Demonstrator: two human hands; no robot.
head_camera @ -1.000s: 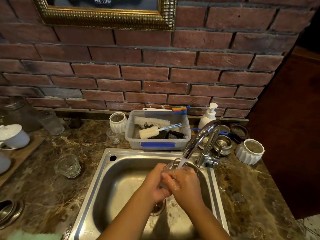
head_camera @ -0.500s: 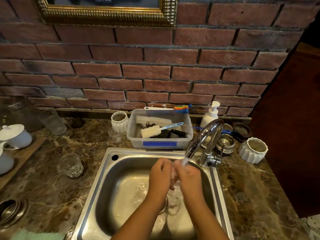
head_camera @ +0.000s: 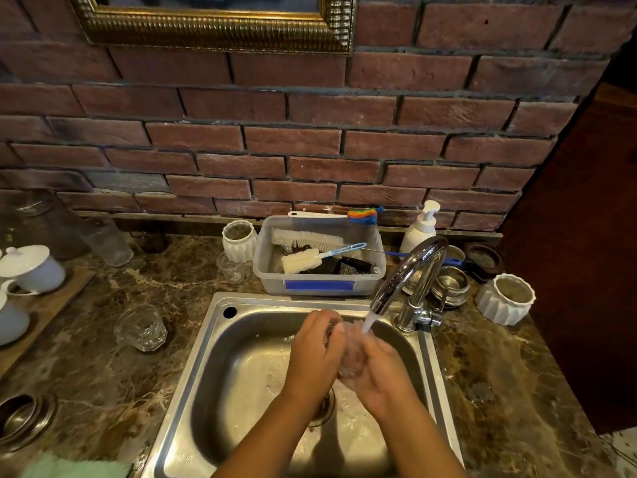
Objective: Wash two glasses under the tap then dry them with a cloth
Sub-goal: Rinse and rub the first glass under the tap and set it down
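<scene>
Over the steel sink, my left hand and my right hand both grip a small clear glass between them. Water runs from the chrome tap straight onto the glass. Much of the glass is hidden by my fingers. A second clear faceted glass stands upright on the marble counter left of the sink. A corner of a light green cloth lies at the near left edge.
A plastic tub of brushes sits behind the sink, with a soap pump and white ribbed cups to the right. Steel bowls stand behind the tap. White lidded cups on a wooden tray line the left.
Both hands keep hold of the glass under the running water and have turned and shifted it slightly within the stream. The second glass on the counter has not moved.
</scene>
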